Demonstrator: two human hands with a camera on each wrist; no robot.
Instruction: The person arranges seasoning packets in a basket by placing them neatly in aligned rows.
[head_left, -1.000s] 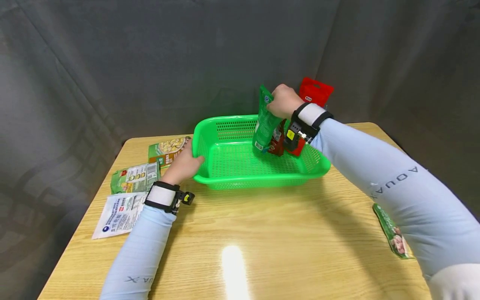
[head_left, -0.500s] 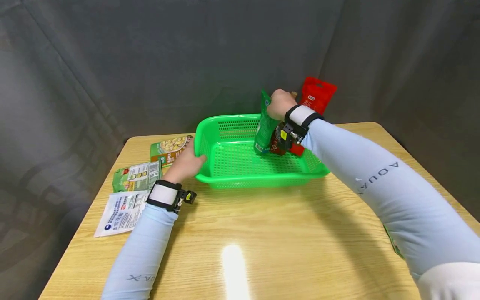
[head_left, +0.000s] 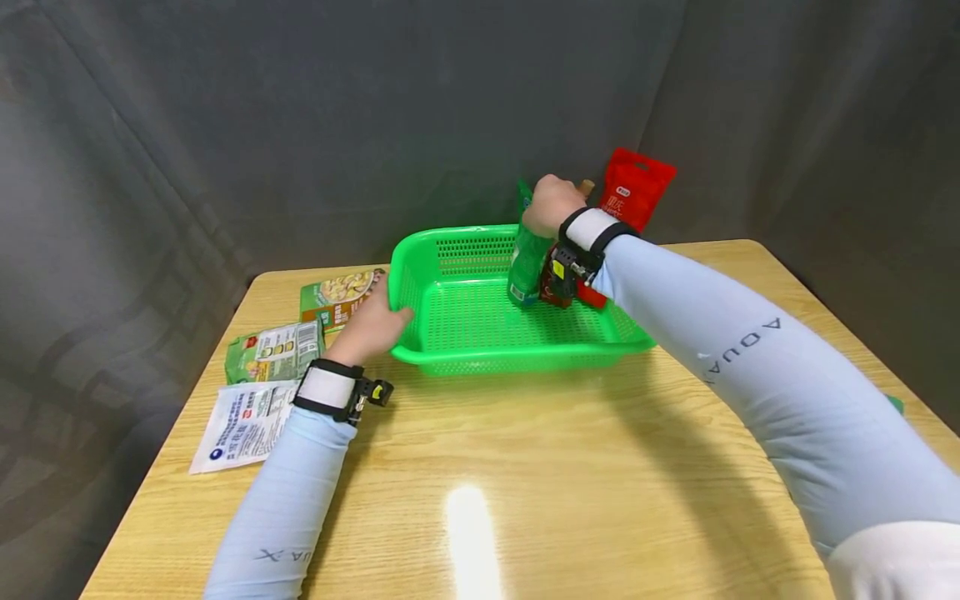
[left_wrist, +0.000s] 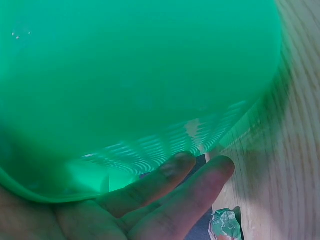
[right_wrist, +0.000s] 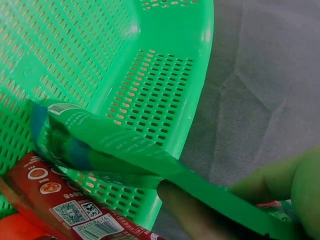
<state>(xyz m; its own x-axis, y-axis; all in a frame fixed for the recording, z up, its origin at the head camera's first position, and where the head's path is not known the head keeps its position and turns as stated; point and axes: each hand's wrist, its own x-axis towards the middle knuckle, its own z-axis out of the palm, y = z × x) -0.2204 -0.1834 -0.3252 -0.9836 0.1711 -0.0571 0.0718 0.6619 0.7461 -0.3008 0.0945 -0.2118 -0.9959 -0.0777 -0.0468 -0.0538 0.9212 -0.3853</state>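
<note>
The green plastic basket [head_left: 517,360] stands on the table. At its left end, my left hand [head_left: 372,327] holds the rim, thumb over the edge, while the fingers [left_wrist: 195,200] lie along the outer wall in the left wrist view. Over the basket's back right part, my right hand [head_left: 553,206] pinches the top edge of a green food pouch [head_left: 528,258]. That pouch is upright, its lower end down in the basket. Right beside it are a dark red pouch [right_wrist: 75,210] with printed codes and a taller bright red bag [head_left: 636,190], both partly hidden by the hand and wrist.
Left of the basket lie a green and brown pouch [head_left: 341,293], a green packet [head_left: 273,354] and a white packet [head_left: 243,427]. A bit of green packaging [head_left: 896,404] shows past the right sleeve. A grey curtain [head_left: 480,108] hangs behind the table.
My right hand has moved slightly left and a little down with the green pouch, which sits lower beside the dark red pouch. The left hand has stayed on the rim.
</note>
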